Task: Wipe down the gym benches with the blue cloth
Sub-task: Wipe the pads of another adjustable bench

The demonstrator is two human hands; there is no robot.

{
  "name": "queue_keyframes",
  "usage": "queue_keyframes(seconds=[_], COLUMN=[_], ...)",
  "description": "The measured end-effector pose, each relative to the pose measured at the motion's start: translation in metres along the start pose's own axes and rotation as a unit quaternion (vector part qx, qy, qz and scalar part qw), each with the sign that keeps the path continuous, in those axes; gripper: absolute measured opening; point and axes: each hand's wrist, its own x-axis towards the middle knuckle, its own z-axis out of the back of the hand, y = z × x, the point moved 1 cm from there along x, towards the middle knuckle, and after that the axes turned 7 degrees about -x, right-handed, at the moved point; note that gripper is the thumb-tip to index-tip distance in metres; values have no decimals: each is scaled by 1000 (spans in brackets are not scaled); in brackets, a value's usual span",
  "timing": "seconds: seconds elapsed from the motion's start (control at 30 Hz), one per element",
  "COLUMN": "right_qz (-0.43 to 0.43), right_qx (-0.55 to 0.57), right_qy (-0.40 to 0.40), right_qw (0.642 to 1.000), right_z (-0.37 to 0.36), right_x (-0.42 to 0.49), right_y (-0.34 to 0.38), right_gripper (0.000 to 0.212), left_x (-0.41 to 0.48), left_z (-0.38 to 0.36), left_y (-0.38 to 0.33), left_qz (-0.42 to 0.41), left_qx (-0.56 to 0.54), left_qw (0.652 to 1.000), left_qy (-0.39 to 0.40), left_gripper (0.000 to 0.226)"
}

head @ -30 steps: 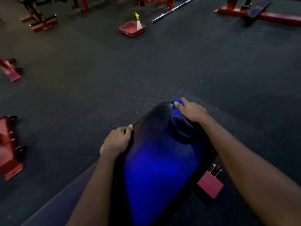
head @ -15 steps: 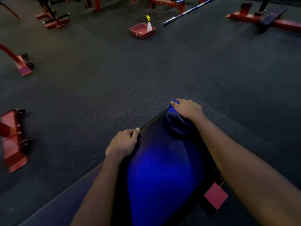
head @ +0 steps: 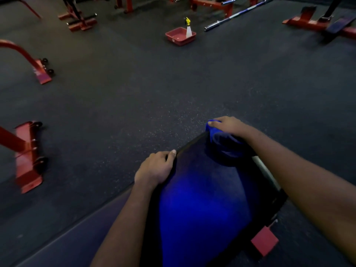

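A dark padded gym bench with a blue sheen runs from the bottom centre up toward the right. My right hand lies on top of the bunched blue cloth and presses it onto the bench's far end, fingers curled over the cloth's top. My left hand holds the bench's left edge, with the thumb on the pad and the fingers wrapped down the side. The bench's red foot shows at the lower right.
The dark rubber floor stretches ahead. A red tray holding a spray bottle sits far ahead. Red bench frames stand at the left, more red equipment along the back, and a barbell lies at the upper right.
My right hand has slid the cloth a little farther toward the bench's far end. The view has tilted up, showing more of the floor and equipment. My left hand stays on the edge.
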Motion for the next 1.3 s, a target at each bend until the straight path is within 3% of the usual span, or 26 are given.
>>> queue_keyframes(seconds=[0.07,0.13,0.2,0.33,0.47,0.57,0.63,0.73,0.87,1.0,1.17,1.3], right_qz=[-19,29,62,-14,59,0,-4,72,17,118,96,192], right_qx=[-66,-113,-117,-128,-161,-149,-193,-208,-216,-241,-273,-243], right_qy=[-35,-69,-50,-55,-75,-72,-105,-102,-99,-86,-113,-80], right_qw=[997,991,990,990,982,986,976,970,971,959,951,947], right_z=[-4,-7,-6,-7,-14,-11,-18,-26,-26,-49,-58,-77], right_x=[3,-3,-8,-1,-16,-17,-22,-32,-31,-45,-48,-64], right_y=[16,28,27,35,47,45,61,72,83,113,126,143], right_gripper=[47,45,41,49,42,45,47,41,44,40,42,37], left_x=[-1,-1,-3,-3,-10,-15,-17,-23,-48,-68,-74,-75], left_z=[0,1,2,2,6,7,10,23,43,54,54,54], left_y=[-1,-2,-2,-1,-1,4,13,38,82,105,103,105], left_qz=[0,-2,-11,-19,-37,-34,-11,31,93,140,135,139], left_qx=[2,-1,-2,-4,16,47,41,45,58,48,29,17], left_qw=[1000,1000,1000,1000,999,997,998,998,994,989,990,990], left_qy=[-5,-5,-2,-3,-22,-45,-39,-25,-16,-1,-5,-5], left_gripper=[54,53,53,53,56,57,56,56,57,58,51,45])
